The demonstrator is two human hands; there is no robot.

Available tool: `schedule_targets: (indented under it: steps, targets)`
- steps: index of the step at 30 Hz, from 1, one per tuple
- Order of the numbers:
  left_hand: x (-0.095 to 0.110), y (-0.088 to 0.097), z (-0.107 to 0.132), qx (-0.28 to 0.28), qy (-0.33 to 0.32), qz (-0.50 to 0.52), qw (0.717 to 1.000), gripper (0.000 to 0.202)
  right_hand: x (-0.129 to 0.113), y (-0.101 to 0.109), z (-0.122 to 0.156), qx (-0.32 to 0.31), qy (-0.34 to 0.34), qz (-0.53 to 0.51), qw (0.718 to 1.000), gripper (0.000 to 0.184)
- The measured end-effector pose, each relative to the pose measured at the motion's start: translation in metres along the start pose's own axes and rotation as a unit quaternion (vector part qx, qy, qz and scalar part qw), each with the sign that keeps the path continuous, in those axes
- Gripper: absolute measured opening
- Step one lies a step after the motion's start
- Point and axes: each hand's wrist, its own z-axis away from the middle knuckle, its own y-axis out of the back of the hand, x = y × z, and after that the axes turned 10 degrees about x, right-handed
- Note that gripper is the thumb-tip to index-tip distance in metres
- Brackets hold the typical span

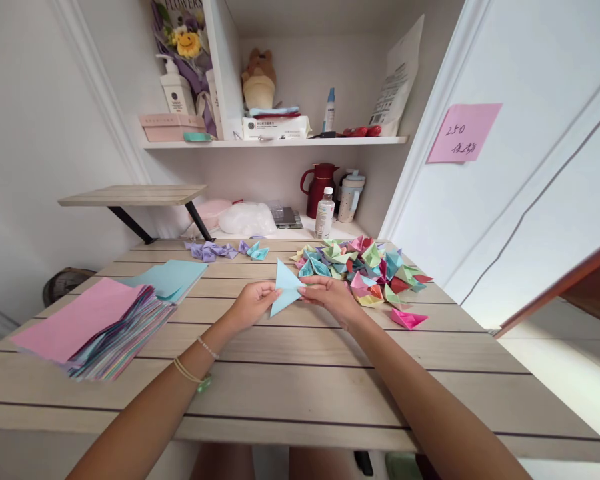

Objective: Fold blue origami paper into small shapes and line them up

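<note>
Head view: I see left hand point(250, 304) and right hand point(333, 297) pinching blue paper point(285, 287) (thin sheet); uneven pull could skew the fold.

Single head-worn view, looking forward and down, close over the wooden table point(300, 373), shelves point(280, 141) beyond

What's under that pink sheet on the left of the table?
Under the pink sheet lies a stack of coloured sheets; only their fanned edges show. Blue sheets stick out at the far side. The table beneath is covered.
</note>
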Motion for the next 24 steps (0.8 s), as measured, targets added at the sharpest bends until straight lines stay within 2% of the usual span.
schedule_targets:
  steps: [7,10,13,17,24]
  targets:
    - [0.0,0.003,0.0,0.017,-0.005,-0.028,0.999,0.025,-0.005,0.0,0.004,-0.022,0.073,0.104,0.992,0.035]
    - [-0.001,0.002,0.002,0.005,0.002,-0.049,0.999,0.026,-0.001,0.0,0.003,-0.032,0.094,0.171,0.98,0.026]
    - [-0.002,0.002,0.002,-0.013,0.004,-0.063,0.998,0.027,0.004,0.001,0.001,-0.029,0.112,0.228,0.967,0.026]
    - [-0.002,0.002,0.002,-0.025,-0.009,-0.09,0.996,0.028,0.008,0.004,-0.003,-0.045,0.117,0.266,0.956,0.027]
    - [0.004,0.004,0.004,-0.044,-0.026,-0.112,0.992,0.024,0.008,0.008,-0.002,-0.121,0.108,0.289,0.943,0.024]
